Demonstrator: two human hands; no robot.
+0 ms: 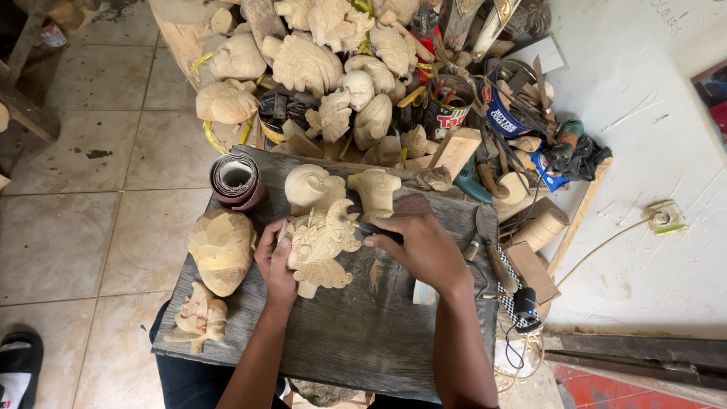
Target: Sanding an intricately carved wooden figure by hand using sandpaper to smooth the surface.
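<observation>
A pale carved wooden figure (pixel 322 246) with scroll-like edges rests on a dark weathered board (pixel 363 333) across my lap. My left hand (pixel 274 257) grips the figure's left side and steadies it. Holding a slim dark carving tool (pixel 376 230), my right hand (pixel 424 246) keeps the tool's tip against the figure's upper right edge. Two more unfinished carvings, a rounded head (pixel 309 185) and a crowned one (pixel 375 191), stand just behind the figure on the board.
A roll of sandpaper (pixel 236 179) lies at the board's back left. Two pale carvings (pixel 221 250) (pixel 198 316) sit on its left edge. A heap of carved heads (pixel 318 64), cans and tools crowds the back. Wood blocks, a cable and a white wall are to the right; tiled floor is to the left.
</observation>
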